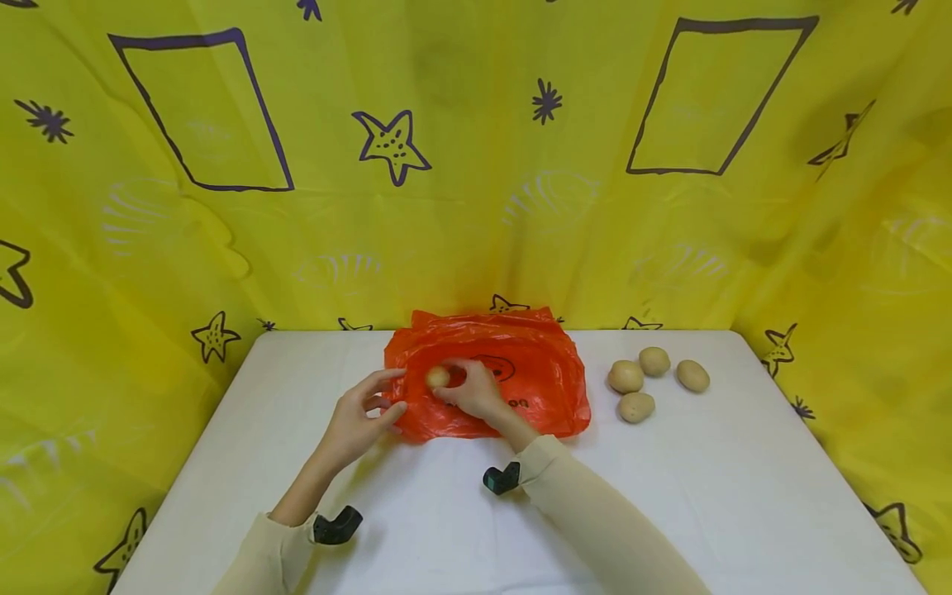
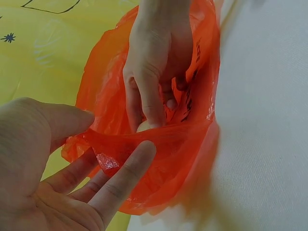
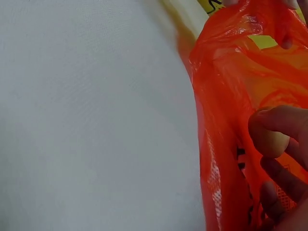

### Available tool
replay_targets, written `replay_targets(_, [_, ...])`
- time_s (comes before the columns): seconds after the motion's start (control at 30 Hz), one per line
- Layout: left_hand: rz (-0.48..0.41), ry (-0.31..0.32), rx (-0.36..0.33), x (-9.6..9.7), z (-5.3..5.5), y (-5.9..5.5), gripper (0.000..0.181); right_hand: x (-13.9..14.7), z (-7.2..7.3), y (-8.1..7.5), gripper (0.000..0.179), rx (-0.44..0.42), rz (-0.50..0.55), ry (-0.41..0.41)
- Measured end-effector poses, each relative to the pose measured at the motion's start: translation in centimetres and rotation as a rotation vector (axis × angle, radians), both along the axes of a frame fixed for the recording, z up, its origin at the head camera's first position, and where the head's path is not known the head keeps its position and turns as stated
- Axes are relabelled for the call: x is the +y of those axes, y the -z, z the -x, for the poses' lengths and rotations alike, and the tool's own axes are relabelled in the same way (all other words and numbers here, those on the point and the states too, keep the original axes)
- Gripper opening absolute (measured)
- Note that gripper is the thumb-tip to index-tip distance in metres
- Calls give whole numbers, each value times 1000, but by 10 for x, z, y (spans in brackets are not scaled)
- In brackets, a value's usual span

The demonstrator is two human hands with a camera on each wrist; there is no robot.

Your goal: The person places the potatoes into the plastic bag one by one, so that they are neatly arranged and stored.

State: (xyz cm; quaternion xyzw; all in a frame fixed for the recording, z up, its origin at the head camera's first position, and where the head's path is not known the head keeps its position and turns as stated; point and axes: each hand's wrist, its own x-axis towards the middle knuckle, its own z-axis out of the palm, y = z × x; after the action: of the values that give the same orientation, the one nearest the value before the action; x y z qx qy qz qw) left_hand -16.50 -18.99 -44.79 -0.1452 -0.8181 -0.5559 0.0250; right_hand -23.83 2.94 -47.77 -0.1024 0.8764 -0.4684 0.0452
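Observation:
A red plastic bag (image 1: 550,388) lies spread at the far middle of the table, its mouth gaping upward. Inside it, my right hand (image 1: 476,390) pinches a small pale potato (image 1: 437,378) between thumb and fingers; the right wrist view shows this potato (image 3: 268,137) against the red plastic. My left hand (image 1: 359,419) is at the bag's left edge, thumb and fingers spread apart. Up close in the left wrist view, that hand's thumb tip meets the bag's rim (image 2: 120,139) and its fingers lie along the outside. There the rim hides most of the potato.
Several potatoes (image 1: 635,406) sit grouped to the right of the bag. The white-covered table (image 1: 714,496) reaches back to a yellow curtain (image 1: 461,231) with drawn stars, which also hangs along both sides. Dark camera mounts (image 1: 338,525) are strapped at both wrists.

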Motion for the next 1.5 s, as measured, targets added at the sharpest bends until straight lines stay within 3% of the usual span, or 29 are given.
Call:
replay_targets(0.17, [-7,-7,-8,-1,-1,1,49,-7,1,3,47,29,-81,29])
replay_targets(0.5, [-8,-4,-32,1,-2,-1,50,-9,-1,4,46,27,-123,23])
replay_targets(1.0, [5,-11,-35,2,-3,-1,50,-10,0,7,47,36,-130,30])
replay_targets(1.33, [-3,-5,7,0,-2,0,48,-5,-4,3,52,52,-101,-23])
replay_targets(1.5, [-4,7,-6,1,-3,-2,48,-1,-8,-2,55,65,-71,-66])
